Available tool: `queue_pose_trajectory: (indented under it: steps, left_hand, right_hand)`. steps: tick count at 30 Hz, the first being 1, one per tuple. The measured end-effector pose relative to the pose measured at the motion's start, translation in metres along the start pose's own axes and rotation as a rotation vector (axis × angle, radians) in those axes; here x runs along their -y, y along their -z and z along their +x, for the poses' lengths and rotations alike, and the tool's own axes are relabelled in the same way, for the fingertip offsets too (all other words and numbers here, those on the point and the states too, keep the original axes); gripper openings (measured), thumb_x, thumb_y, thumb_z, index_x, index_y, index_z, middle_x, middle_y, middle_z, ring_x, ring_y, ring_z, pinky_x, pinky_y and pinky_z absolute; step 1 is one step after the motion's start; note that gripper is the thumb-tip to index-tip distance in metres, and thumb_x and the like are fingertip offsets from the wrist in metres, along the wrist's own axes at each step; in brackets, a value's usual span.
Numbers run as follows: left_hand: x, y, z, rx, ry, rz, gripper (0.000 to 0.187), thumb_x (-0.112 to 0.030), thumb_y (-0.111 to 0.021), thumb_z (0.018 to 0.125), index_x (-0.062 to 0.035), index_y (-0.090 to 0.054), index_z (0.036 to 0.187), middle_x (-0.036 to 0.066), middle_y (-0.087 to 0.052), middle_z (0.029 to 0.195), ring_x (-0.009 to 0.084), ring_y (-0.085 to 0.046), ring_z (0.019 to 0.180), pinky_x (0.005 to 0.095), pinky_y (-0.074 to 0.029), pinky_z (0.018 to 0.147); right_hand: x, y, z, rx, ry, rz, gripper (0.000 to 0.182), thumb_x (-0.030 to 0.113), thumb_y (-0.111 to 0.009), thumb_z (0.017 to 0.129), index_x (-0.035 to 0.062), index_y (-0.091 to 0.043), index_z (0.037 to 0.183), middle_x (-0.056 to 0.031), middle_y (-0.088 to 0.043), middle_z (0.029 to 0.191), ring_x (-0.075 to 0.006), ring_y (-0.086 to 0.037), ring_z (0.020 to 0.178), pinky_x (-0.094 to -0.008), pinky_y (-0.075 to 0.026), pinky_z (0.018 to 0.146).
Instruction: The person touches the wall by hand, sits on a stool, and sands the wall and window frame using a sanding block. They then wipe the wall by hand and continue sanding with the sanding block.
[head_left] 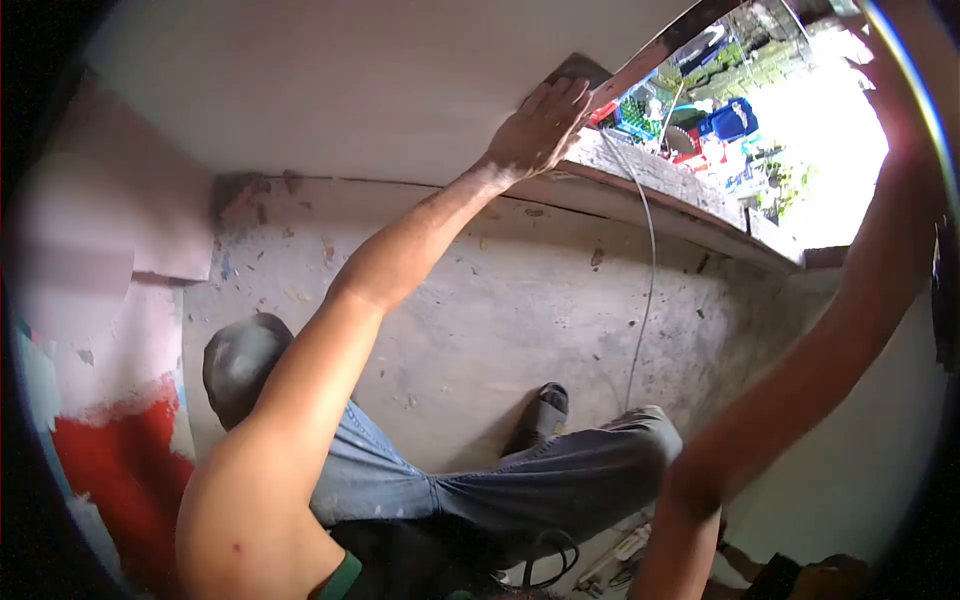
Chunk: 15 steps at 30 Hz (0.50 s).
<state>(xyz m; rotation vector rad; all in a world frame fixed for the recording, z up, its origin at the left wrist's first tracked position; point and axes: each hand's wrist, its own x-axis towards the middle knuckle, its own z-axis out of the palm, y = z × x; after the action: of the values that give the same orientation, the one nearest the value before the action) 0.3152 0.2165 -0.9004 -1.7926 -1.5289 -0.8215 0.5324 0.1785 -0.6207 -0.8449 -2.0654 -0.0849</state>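
A dark flat pad point(582, 68) is covered for the most part by the left hand point(540, 125), which is laid over it with the fingers extended and the pad lying against the pale wall point(350, 90). Whether its edges are gripped cannot be told. One corner of the pad is left bare just past the fingertips, pointed away from the wrist; the long axis cannot be made out, since the rest is hidden beneath the hand.

Just beyond the pad, the worn wooden frame point(645, 65) of a bright opening is seen. Beside the heel of the hand, a wooden sill point(670, 190) is crossed by a thin cable point(650, 230), which is hung down below the grip. The right hand point(885, 75) is raised well apart from the left, on the opening's far side; it is blurred by glare, so its grip cannot be told. A blue container point(730, 119) is seen through the opening.
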Motion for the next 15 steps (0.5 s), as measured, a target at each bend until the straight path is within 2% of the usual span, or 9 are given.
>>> queue_pose_trajectory:
  steps: [3,5,6,7,8,9,11,14,15]
  left_hand:
    - [-0.003,-0.017,-0.004,-0.058,0.067,0.004,0.069,-0.039,-0.060,0.094,-0.0018,-0.037,0.146,0.016,-0.032,0.155,0.0309,-0.042,0.136,0.0444,-0.033,0.114]
    - [-0.004,-0.014,-0.002,-0.101,0.075,0.078,0.066,-0.040,-0.058,0.095,0.0002,-0.040,0.144,0.016,-0.033,0.154,0.0314,-0.042,0.134,0.0456,-0.033,0.113]
    - [-0.007,-0.012,-0.003,-0.105,0.079,0.115,0.065,-0.040,-0.058,0.096,0.0008,-0.041,0.143,0.017,-0.033,0.154,0.0320,-0.042,0.134,0.0459,-0.033,0.113]
    - [-0.008,-0.016,-0.003,-0.109,0.068,0.155,0.064,-0.040,-0.057,0.096,0.0014,-0.041,0.143,0.017,-0.034,0.153,0.0326,-0.042,0.134,0.0463,-0.033,0.113]
    - [-0.009,-0.020,-0.005,-0.087,0.064,0.147,0.067,-0.041,-0.058,0.096,0.0026,-0.039,0.144,0.020,-0.033,0.153,0.0359,-0.043,0.133,0.0489,-0.034,0.113]
    - [-0.013,-0.021,-0.008,-0.063,0.070,0.139,0.070,-0.041,-0.058,0.096,0.0039,-0.036,0.145,0.023,-0.032,0.153,0.0391,-0.043,0.133,0.0514,-0.034,0.112]
    - [-0.007,-0.028,-0.014,-0.036,0.070,0.190,0.074,-0.044,-0.056,0.097,0.0068,-0.032,0.145,0.029,-0.031,0.151,0.0456,-0.041,0.133,0.0552,-0.034,0.111]
    - [-0.012,-0.046,-0.031,-0.023,0.102,0.253,0.078,-0.046,-0.055,0.097,0.0079,-0.028,0.147,0.033,-0.026,0.151,0.0492,-0.037,0.134,0.0582,-0.032,0.112]
    - [-0.015,-0.050,-0.035,-0.015,0.119,0.253,0.079,-0.046,-0.055,0.097,0.0079,-0.027,0.147,0.034,-0.025,0.151,0.0502,-0.036,0.134,0.0590,-0.032,0.112]
  right_hand:
    - [0.054,0.012,-0.049,0.284,0.193,0.287,0.024,-0.002,-0.059,0.080,0.0026,-0.068,0.102,-0.0157,-0.067,0.096,-0.0294,-0.065,0.079,-0.0410,-0.054,0.073]
    - [0.054,-0.006,-0.100,0.630,0.214,0.404,0.022,-0.002,-0.060,0.079,0.0012,-0.066,0.100,-0.0162,-0.066,0.097,-0.0304,-0.064,0.079,-0.0421,-0.053,0.072]
    - [0.043,-0.018,-0.128,0.858,0.155,0.396,0.022,0.002,-0.060,0.079,0.0013,-0.066,0.101,-0.0154,-0.065,0.095,-0.0296,-0.064,0.085,-0.0412,-0.052,0.076]
    - [0.028,-0.027,-0.154,0.900,0.381,0.241,0.023,0.008,-0.062,0.081,0.0013,-0.067,0.102,-0.0133,-0.065,0.096,-0.0270,-0.064,0.090,-0.0373,-0.050,0.078]
    - [0.023,-0.029,-0.166,1.163,0.628,0.047,0.027,0.013,-0.062,0.082,0.0016,-0.067,0.106,-0.0123,-0.065,0.101,-0.0233,-0.063,0.095,-0.0348,-0.049,0.080]
    - [0.018,-0.034,-0.182,1.281,0.729,0.038,0.022,0.014,-0.062,0.083,0.0026,-0.069,0.100,-0.0101,-0.067,0.099,-0.0213,-0.064,0.094,-0.0331,-0.049,0.081]
    - [0.011,-0.040,-0.192,1.339,0.787,0.230,0.012,0.011,-0.063,0.082,0.0042,-0.071,0.087,-0.0109,-0.069,0.093,-0.0219,-0.067,0.089,-0.0331,-0.052,0.078]
    - [-0.018,-0.048,-0.190,1.603,0.586,0.348,0.009,0.004,-0.060,0.085,-0.0021,-0.066,0.081,-0.0143,-0.068,0.087,-0.0286,-0.069,0.089,-0.0406,-0.056,0.080]
    - [-0.026,-0.050,-0.188,1.552,0.559,0.371,0.010,0.004,-0.059,0.086,-0.0020,-0.066,0.081,-0.0150,-0.068,0.088,-0.0299,-0.069,0.086,-0.0416,-0.056,0.079]
